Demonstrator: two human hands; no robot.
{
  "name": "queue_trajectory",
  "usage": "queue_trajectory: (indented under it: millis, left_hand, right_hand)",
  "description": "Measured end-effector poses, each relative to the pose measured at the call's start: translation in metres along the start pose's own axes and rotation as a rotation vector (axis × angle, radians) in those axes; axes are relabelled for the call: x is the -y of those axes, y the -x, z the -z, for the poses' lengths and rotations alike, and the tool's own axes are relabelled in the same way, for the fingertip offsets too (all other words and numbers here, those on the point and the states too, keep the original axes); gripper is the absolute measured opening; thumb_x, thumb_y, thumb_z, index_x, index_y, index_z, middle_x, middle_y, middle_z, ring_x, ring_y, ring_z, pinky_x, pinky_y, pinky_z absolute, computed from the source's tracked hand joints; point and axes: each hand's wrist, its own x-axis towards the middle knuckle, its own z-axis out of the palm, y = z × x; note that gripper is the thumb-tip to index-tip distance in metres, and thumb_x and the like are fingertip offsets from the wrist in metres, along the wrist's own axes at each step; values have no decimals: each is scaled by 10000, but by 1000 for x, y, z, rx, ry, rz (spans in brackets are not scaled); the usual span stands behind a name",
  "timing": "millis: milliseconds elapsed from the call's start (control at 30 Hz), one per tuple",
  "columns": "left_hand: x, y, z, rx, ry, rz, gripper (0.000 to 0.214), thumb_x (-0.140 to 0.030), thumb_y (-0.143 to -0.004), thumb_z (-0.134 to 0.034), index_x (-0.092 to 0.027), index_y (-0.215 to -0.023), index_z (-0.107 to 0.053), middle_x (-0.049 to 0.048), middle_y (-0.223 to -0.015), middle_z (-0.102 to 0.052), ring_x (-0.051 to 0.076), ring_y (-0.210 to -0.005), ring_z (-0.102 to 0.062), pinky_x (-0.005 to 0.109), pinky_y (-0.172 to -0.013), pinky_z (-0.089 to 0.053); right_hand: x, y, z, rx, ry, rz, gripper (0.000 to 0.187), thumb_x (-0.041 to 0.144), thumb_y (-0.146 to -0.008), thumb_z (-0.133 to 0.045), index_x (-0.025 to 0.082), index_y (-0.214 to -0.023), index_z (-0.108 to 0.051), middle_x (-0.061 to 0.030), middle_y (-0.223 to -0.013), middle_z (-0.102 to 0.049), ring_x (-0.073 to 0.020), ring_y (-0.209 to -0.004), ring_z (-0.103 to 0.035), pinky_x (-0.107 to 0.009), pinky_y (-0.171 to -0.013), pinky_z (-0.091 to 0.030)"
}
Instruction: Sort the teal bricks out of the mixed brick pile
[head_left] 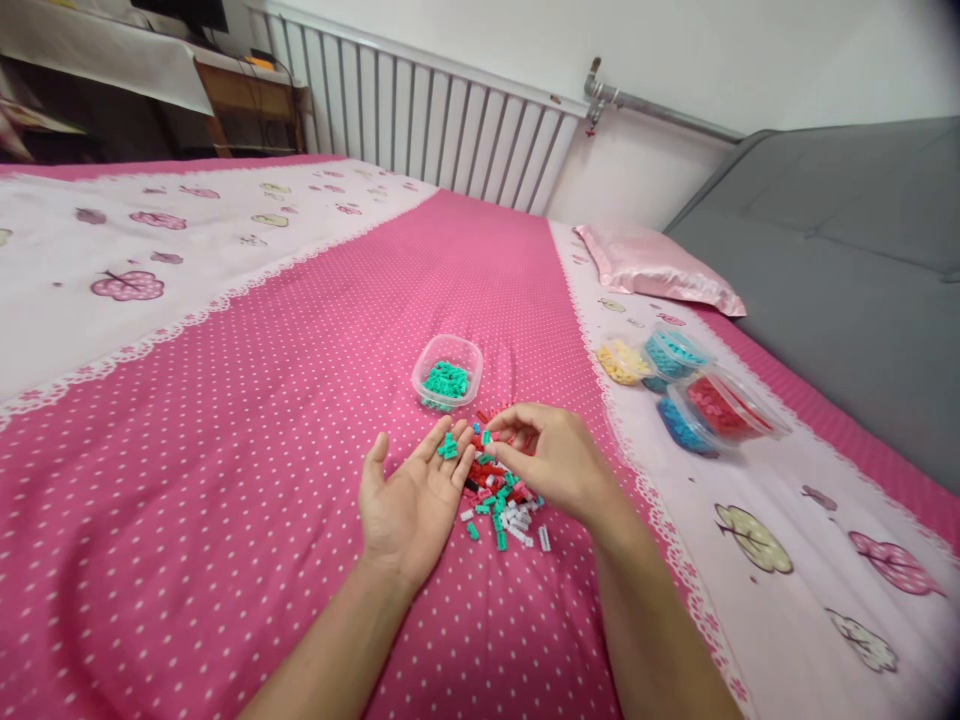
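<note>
My left hand [409,505] lies palm up with its fingers stretched out flat. A few small green building blocks [448,447] rest on its fingertips. My right hand [559,458] is beside it, thumb and fingers pinched on a green building block [487,437]. Under and around the right hand spreads a loose pile of building blocks in red, green, white [517,520] and pink, with a black one [471,485] among them. The right hand hides part of this pile. Just beyond my left fingertips stands a clear plastic tub [425,352] holding green blocks.
To the right sit clear tubs of yellow blocks [621,362], light blue blocks [675,353], red blocks [724,408] and darker blue blocks [684,428]. A pink pillow [660,265] lies by the grey headboard [825,220]. Past the dotted pink bedspread [480,260] is a white radiator [427,110].
</note>
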Motion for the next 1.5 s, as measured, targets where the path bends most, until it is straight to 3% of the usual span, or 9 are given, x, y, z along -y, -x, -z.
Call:
queue_trajectory:
  millis: [133,267,367,467,633,700,933,1300,1500]
  left_hand:
    - [0,0,1,12,6,-4,662,-464,-835,-423,1,-1306,-428,226,-1124,-610,276,-1028,-640,360,-875,-548]
    - [-1,2,-2,-22,-4,1,673,-467,-828,-422,2,-1311,-427,240,-1194,-581,295,-1083,-614,366,-901,-537]
    - [-2,2,-3,-29,-6,7,680,-465,-827,-419,9,-1315,-427,241,-1218,-570,297,-1105,-601,358,-903,-535]
    - [-2,2,-4,-35,-2,2,683,-464,-827,-420,12,-1316,-427,238,-1215,-572,300,-1110,-597,355,-894,-540]
    - [-1,3,-5,-41,-5,-6,683,-460,-824,-434,21,-1309,-433,246,-1204,-575,311,-1121,-588,367,-894,-542]
    - [-1,3,-5,-38,-5,-12,686,-460,-822,-441,28,-1305,-436,256,-1209,-569,314,-1127,-583,369,-894,-542]
    - [-1,3,-4,-42,4,-3,675,-454,-822,-442,18,-1305,-438,255,-1203,-576,312,-1141,-574,373,-873,-554]
    - [-1,3,-4,-34,-12,-7,677,-464,-822,-440,19,-1296,-445,242,-1176,-588,295,-1078,-613,365,-892,-541]
    - [-1,3,-5,-39,-7,-8,679,-464,-818,-448,22,-1292,-447,249,-1169,-590,295,-1083,-610,366,-876,-550]
  right_hand:
    - [10,2,-6,-71,-61,128,168,178,-727,-651,194,-890,-689,-1,-802,-696,-99,-642,-596,-225,-634,-466]
    - [0,-2,1,-207,-61,55,206,214,-748,-637,195,-948,-687,-12,-795,-694,-112,-637,-603,-238,-629,-475]
    - [-14,-5,10,-241,37,-32,175,219,-760,-620,193,-915,-698,-19,-784,-701,-128,-650,-613,-258,-661,-476]
    - [-26,-6,15,-173,211,-115,141,179,-760,-599,204,-838,-714,-18,-779,-713,-143,-679,-624,-269,-687,-462]
    - [-36,-8,6,108,366,-225,191,145,-748,-584,243,-808,-736,0,-775,-727,-148,-718,-642,-242,-657,-429]
    - [-36,-10,2,163,401,-244,207,141,-743,-575,248,-806,-741,-4,-797,-730,-156,-744,-648,-239,-652,-420]
    - [-32,-10,-2,149,434,-259,250,136,-761,-569,250,-905,-738,-23,-788,-721,-150,-730,-642,-223,-614,-399]
    - [-30,-12,-6,169,486,-308,171,228,-758,-612,263,-843,-755,-41,-786,-726,-190,-749,-657,-254,-617,-414]
    - [-34,-13,-7,150,500,-256,188,230,-797,-562,238,-818,-748,-59,-804,-730,-190,-767,-657,-256,-635,-405]
